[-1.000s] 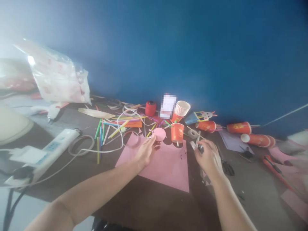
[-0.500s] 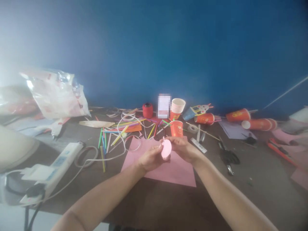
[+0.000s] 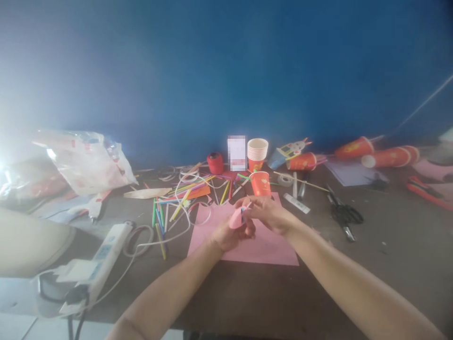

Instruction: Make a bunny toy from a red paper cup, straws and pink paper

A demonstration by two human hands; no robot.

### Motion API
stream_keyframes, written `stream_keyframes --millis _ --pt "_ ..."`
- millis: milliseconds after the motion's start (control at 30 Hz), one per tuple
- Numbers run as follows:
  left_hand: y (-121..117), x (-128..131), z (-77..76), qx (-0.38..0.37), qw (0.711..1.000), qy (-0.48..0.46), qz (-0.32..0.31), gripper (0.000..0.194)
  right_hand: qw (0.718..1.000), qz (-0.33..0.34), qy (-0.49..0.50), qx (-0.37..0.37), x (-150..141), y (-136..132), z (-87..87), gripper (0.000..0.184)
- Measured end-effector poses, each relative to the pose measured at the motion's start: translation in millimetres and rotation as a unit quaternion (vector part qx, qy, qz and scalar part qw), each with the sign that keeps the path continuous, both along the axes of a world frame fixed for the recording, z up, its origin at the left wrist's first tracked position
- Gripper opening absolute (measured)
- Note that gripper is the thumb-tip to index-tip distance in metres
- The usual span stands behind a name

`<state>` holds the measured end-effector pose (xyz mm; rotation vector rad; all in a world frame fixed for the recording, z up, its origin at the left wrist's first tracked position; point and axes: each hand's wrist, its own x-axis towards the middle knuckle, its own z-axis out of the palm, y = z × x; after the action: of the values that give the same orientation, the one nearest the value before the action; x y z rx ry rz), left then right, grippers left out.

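Observation:
Both hands meet above a pink sheet of paper point(image 3: 262, 250) on the dark table. My left hand point(image 3: 228, 235) is closed on a small pink paper cutout point(image 3: 236, 218), rounded in outline and tilted. At its right edge, the fingers of my right hand point(image 3: 271, 213) pinch a thin pale strip, and a bit of blue shows there. How the strip joins the cutout I cannot make out. Just behind my right hand stands a red paper cup point(image 3: 260, 183) with a green straw at its rim.
Scissors point(image 3: 345, 215) lie to the right, near a white tube point(image 3: 296, 203). Colored sticks point(image 3: 180, 200) and a looping white cord spread to the left, by a power strip point(image 3: 106, 259) and a glue gun point(image 3: 94, 208). Stacked cups point(image 3: 257, 151) stand at the back; a plastic bag point(image 3: 88, 163) sits at left.
The pink cutout has turned from facing me to a slanted, edge-on angle. My right fingers have moved onto its edge. The whole view has tilted slightly.

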<state>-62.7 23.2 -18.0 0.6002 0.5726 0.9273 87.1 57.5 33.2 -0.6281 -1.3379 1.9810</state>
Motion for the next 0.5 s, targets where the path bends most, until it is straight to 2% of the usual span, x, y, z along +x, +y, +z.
stream_keyframes --millis 67,133,267,367,433,500 --pt "6 -1 -1.2 -0.037 0.995 0.049 0.082 0.037 0.997 -0.043 -0.056 0.036 7 4 7.7 0.012" --pt "11 -3 -1.2 -0.043 0.987 0.067 0.140 0.042 0.986 -0.077 -0.130 0.077 14 8 14.8 0.009" --pt "14 -6 2.4 0.040 0.973 0.092 0.206 0.038 0.950 -0.088 -0.257 0.157 25 13 20.0 0.009" --pt "11 -5 8.6 0.101 0.956 0.172 0.215 0.026 0.926 -0.089 -0.303 0.205 27 14 16.7 0.011" --pt "9 -4 13.1 0.127 0.946 0.222 0.199 0.022 0.921 -0.091 -0.309 0.219 25 13 15.0 0.014" --pt "7 -3 16.5 0.141 0.936 0.244 0.211 0.020 0.920 -0.093 -0.308 0.224 23 11 15.5 0.017"
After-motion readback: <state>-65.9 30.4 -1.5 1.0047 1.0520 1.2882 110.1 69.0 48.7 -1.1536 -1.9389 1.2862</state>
